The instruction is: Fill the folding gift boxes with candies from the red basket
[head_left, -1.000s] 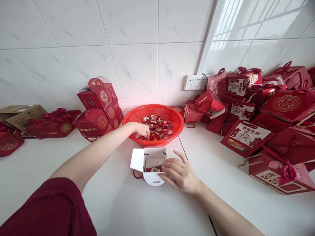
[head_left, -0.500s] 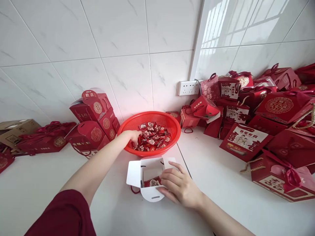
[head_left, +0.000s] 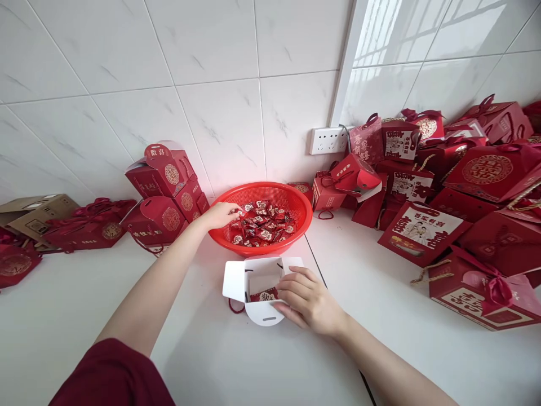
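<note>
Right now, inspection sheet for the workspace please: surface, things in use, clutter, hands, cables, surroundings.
Surface: white tabletop, dark seam running across it.
Things in use: red basket with small wrapped packets; open box in front, white inside, red packet in it.
Clutter: stacked red boxes and cardboard box left, large pile of red boxes right.
Hands: left hand at basket's left side, grip unclear; right hand holds open box's right side.
Cables: cord at wall socket.
Surroundings: tiled wall behind.
</note>
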`<state>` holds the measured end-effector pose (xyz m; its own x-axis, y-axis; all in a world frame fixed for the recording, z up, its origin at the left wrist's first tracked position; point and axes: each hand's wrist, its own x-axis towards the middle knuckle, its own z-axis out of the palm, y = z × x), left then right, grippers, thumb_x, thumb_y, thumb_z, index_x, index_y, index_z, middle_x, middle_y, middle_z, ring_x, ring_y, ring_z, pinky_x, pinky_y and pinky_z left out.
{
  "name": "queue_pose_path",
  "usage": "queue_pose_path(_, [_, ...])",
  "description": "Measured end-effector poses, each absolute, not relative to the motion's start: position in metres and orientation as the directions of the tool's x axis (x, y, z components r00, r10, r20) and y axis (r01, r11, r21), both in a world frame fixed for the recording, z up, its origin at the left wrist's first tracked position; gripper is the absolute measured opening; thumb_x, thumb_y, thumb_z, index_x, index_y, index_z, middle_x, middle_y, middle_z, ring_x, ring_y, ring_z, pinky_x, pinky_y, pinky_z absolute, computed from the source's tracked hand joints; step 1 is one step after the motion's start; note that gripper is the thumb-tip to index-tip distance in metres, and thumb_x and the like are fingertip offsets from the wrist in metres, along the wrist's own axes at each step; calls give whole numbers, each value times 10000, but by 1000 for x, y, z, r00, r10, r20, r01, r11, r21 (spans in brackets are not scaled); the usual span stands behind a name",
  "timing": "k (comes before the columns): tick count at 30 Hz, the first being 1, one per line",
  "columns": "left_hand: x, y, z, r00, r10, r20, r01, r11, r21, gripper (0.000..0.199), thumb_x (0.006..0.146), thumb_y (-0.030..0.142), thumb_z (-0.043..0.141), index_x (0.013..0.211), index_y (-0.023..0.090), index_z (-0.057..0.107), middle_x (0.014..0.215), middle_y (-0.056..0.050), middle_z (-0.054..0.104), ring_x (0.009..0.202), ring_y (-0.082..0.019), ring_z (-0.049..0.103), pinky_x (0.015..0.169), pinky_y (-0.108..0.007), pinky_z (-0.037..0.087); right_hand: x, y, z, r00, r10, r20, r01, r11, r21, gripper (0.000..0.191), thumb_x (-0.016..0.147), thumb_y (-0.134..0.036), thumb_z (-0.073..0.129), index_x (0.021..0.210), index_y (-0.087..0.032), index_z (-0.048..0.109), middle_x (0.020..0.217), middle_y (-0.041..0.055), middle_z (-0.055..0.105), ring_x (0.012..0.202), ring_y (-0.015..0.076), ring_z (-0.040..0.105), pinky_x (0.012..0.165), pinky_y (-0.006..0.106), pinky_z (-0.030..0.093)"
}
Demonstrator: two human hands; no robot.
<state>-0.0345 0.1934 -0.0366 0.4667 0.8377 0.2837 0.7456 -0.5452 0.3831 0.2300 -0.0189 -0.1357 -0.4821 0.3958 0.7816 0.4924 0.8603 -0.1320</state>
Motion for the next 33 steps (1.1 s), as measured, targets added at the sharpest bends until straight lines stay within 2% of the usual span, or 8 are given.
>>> queue_pose_path(3, [-41,151,-20,506,836,212,678,-537,501,325,969,369,489,1166,173,658,973,-16,768,919,-159,715,906,-299,539,230,-19,-135,-485,392,782,478,867,-138,88,960,-262,603,931,-184,628,949,39,727,912,176,656,991,390,472])
queue_pose_path(7, [-37,92,-4,485,857,173,510,-439,740,396,977,407,492,1284,191,618,1133,-74,737,1044,-215,700,966,-352,534,230,-19,-135,-484,386,785,470,872,-139,94,971,-263,582,932,-188,624,955,45,728,894,179,651,964,394,483])
queue_pose_path(14, [-24,39,13,638,770,4,671,-559,487,528,921,234,504,1438,343,491,1442,-10,554,1284,-237,556,1020,-338,499,234,-21,-131,-490,408,770,477,865,-155,58,951,-242,612,935,-187,624,940,51,721,898,189,659,948,402,493])
queue_pose_path(21, [-8,11,0,656,732,184,615,-660,431,254,959,283,471,1088,261,688,1143,-14,695,1072,-183,640,948,-291,504,235,-23,-130,-493,407,769,476,866,-153,60,941,-248,634,933,-189,625,976,48,730,916,184,661,965,390,487])
queue_pose_path(25, [-22,40,1,566,798,208,727,-602,332,274,932,323,478,1095,251,686,1173,-32,684,1060,-205,642,939,-316,506,232,-23,-130,-494,405,770,468,870,-157,53,945,-245,624,936,-193,627,961,48,730,911,192,661,941,388,497])
queue_pose_path(28, [-34,89,2,448,894,-33,873,-429,232,400,870,256,469,1228,248,648,1291,-43,649,1128,-222,621,958,-323,494,230,-24,-129,-488,407,773,467,869,-162,59,955,-247,606,946,-194,631,948,52,728,911,198,659,906,382,507])
queue_pose_path(30, [-32,121,-3,403,876,-266,914,-370,167,378,801,204,488,1093,226,727,1241,-41,689,1107,-230,629,955,-306,489,230,-23,-128,-492,408,769,461,871,-168,59,954,-246,607,943,-194,632,939,51,726,913,200,656,888,375,510])
queue_pose_path(33, [-14,157,-20,421,779,-464,905,-397,154,250,696,199,580,841,219,782,1009,-34,765,941,-242,670,876,-302,513,232,-22,-129,-499,415,761,452,874,-181,49,943,-239,622,945,-190,628,939,50,721,917,201,649,868,370,511])
